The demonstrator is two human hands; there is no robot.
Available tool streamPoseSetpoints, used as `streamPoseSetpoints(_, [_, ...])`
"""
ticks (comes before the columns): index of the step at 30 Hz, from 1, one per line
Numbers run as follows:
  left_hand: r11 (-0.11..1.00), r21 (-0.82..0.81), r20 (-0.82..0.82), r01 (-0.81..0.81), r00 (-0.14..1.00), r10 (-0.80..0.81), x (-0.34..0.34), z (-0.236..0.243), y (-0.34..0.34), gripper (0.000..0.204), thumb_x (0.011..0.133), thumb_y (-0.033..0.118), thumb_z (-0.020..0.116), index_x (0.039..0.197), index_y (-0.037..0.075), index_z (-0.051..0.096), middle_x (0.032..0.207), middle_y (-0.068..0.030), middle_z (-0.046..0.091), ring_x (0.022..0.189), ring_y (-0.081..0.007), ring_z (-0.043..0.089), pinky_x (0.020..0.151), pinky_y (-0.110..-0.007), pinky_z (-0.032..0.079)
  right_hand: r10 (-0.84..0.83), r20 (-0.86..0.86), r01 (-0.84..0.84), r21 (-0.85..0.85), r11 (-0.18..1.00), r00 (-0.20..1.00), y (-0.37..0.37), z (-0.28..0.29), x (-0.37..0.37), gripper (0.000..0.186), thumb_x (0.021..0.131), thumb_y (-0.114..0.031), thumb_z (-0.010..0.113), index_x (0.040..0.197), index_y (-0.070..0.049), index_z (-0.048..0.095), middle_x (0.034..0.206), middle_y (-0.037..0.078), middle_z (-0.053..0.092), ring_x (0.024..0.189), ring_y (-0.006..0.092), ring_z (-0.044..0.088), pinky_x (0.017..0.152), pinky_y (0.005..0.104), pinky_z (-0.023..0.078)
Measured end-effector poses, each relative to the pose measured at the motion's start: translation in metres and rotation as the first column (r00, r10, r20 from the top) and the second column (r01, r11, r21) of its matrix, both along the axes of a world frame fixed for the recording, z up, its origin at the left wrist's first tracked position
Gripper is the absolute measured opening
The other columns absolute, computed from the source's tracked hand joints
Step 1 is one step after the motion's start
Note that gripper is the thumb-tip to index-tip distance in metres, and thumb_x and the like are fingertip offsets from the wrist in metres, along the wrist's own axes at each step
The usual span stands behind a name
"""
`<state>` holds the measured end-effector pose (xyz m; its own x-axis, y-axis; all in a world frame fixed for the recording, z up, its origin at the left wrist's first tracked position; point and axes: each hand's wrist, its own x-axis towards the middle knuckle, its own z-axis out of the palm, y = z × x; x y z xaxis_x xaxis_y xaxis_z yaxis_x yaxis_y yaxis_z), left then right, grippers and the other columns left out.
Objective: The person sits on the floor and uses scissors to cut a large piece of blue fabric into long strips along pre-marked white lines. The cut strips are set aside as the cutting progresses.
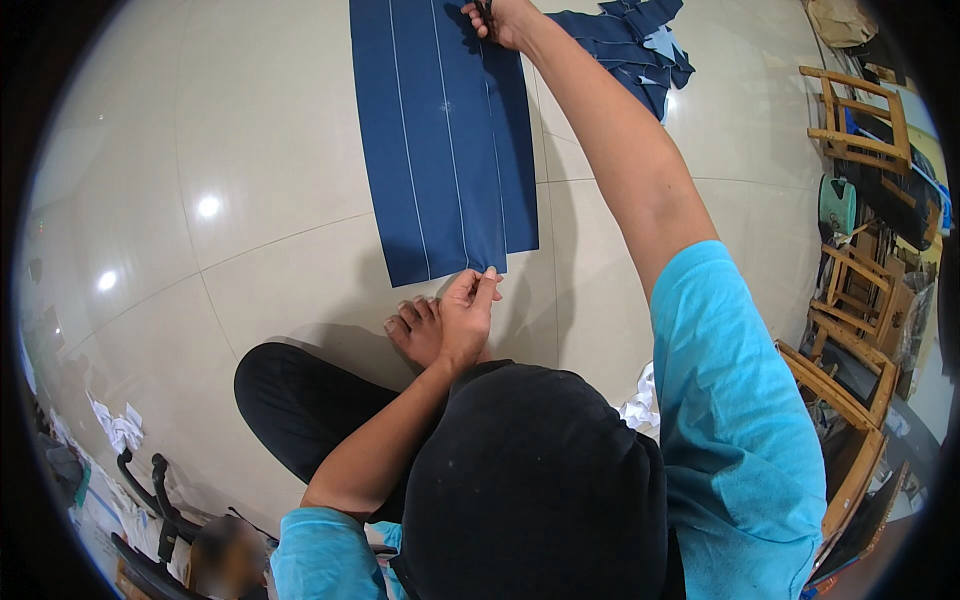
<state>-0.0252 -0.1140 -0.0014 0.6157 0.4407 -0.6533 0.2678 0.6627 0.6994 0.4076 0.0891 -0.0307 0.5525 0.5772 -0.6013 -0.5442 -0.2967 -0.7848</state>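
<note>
The left hand (468,315) is closed in a narrow pinch, and between its thumb and fingers it holds the near edge of a blue cloth (430,150), close to the right corner of the upper layer. The right arm is stretched far forward, and the right hand (512,22) is curled around a dark tool (487,12); the upper border of the view cuts this tool, so I cannot tell its full shape. At the upper right there is a brown, sack-like thing (842,22), but what is inside it I cannot see. The blue cloth lies flat on the pale tiled floor (270,170), in front of the person, and it continues beyond the upper border. It is long, dark blue, and marked along its length with thin pale lines; another blue layer (522,200) shows beside its right side. To the right of it, well apart from the left hand, a loose pile of blue pieces (640,50) is lying on the floor, with some lighter blue parts. A bare foot (415,328) is just beside the left hand. Wooden frames (862,120) stand along the right side.
</note>
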Motion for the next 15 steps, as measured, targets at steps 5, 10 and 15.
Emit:
streamPoseSetpoints(5, [1.0,-0.008,-0.008,0.006,1.0,-0.006,0.0005,0.0022,0.0014,0.022,0.107,0.024,0.065,0.099,0.004,0.067,0.076,0.0042,0.059,0.058,0.0016,0.038,0.05,-0.019,0.029,-0.014,-0.005,0.014,-0.005,1.0,1.0,0.0034,-0.0014,-0.0002,0.034,0.086,-0.033,0.086,0.077,-0.01,0.064,0.064,0.005,0.061,0.045,0.0164,0.052,0.036,0.0312,0.039])
streamPoseSetpoints(10, [1.0,-0.001,-0.006,0.001,1.0,-0.001,0.0011,0.0004,-0.0007,0.022,0.107,0.024,0.065,0.098,0.004,0.067,0.076,0.0046,0.059,0.058,0.0015,0.038,0.051,-0.019,0.03,-0.008,-0.014,0.008,-0.015,1.0,1.0,0.003,-0.0024,0.0016,0.034,0.086,-0.034,0.086,0.076,-0.01,0.064,0.064,0.005,0.061,0.046,0.0164,0.052,0.037,0.0311,0.039])
streamPoseSetpoints(15, [1.0,0.005,-0.019,0.009,1.0,-0.008,0.0007,0.0025,0.0013,0.023,0.107,0.025,0.065,0.098,0.004,0.068,0.076,0.0046,0.059,0.058,0.0013,0.039,0.051,-0.019,0.031,-0.008,-0.001,0.008,-0.017,1.0,1.0,0.0032,-0.0011,-0.0017,0.033,0.085,-0.032,0.087,0.076,-0.01,0.064,0.064,0.005,0.061,0.046,0.0162,0.052,0.037,0.0309,0.039])
